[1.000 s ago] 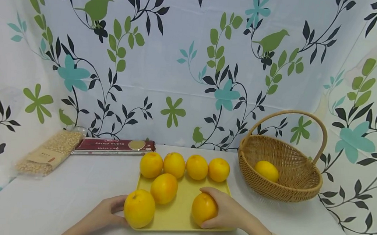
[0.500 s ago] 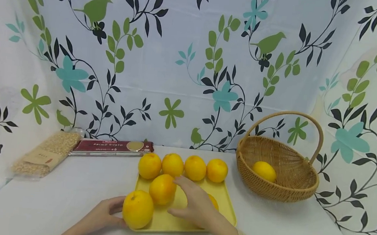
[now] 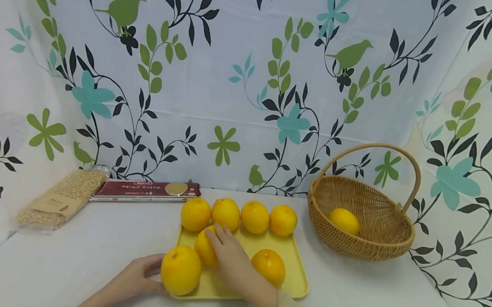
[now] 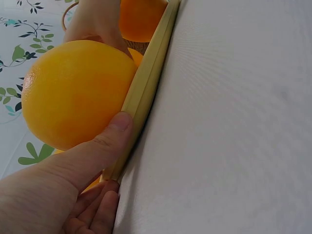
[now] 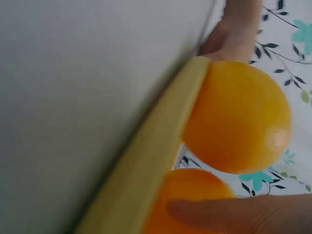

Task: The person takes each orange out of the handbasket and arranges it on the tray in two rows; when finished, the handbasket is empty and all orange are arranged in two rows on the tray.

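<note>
A yellow tray [image 3: 299, 266] bears several oranges, with a row of them [image 3: 255, 217] along its back edge. On its front left corner sits a larger yellow grapefruit [image 3: 181, 270]. My left hand [image 3: 138, 276] grips that corner of the tray; in the left wrist view its thumb [image 4: 119, 122] lies on the rim [image 4: 148, 78] beside the grapefruit. Just behind the grapefruit, my right hand [image 3: 237, 263] holds an orange [image 3: 204, 249], fingers over its top and side. The right wrist view shows its thumb [image 5: 234, 212] against this orange. Another orange [image 3: 269, 267] lies at the tray's front right.
A wicker basket [image 3: 364, 249] with a tall handle stands at the back right, a yellow fruit [image 3: 344, 221] inside. Behind the tray at left lie a dark red spaghetti pack [image 3: 143, 191] and a clear bag of grains [image 3: 62, 199]. A patterned curtain [image 3: 235, 75] hangs behind.
My right hand has let go of the front right orange, moved left across the tray and taken hold of the middle orange. My left hand has stayed at the tray corner.
</note>
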The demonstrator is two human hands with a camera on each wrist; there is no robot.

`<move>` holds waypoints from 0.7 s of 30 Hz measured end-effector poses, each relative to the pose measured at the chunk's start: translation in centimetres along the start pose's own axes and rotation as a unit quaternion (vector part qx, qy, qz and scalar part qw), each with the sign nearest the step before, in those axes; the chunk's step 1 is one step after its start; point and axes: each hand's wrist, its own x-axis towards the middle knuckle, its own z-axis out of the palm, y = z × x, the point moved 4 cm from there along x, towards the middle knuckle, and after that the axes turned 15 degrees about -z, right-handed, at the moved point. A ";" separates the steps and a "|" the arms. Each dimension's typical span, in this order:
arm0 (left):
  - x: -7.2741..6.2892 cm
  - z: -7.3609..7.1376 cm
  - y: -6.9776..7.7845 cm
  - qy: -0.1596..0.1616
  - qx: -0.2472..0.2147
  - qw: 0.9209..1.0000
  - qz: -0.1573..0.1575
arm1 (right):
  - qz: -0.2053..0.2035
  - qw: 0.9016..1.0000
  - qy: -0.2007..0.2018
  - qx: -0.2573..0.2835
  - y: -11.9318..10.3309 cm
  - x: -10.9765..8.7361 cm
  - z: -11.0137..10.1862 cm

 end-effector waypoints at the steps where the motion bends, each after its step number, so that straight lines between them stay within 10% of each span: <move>1: 0.0 0.0 0.0 0.001 0.000 1.000 -0.001 | -0.004 1.000 0.015 -0.018 -0.1 0.0 0.1; 8: 0.1 0.1 0.1 0.008 0.002 1.000 -0.005 | -0.024 0.992 0.074 -0.102 -0.4 -0.2 -0.1; 21: 0.0 -0.1 0.1 0.007 0.011 1.000 -0.002 | 0.067 0.996 -0.019 0.051 -0.4 -1.6 -1.7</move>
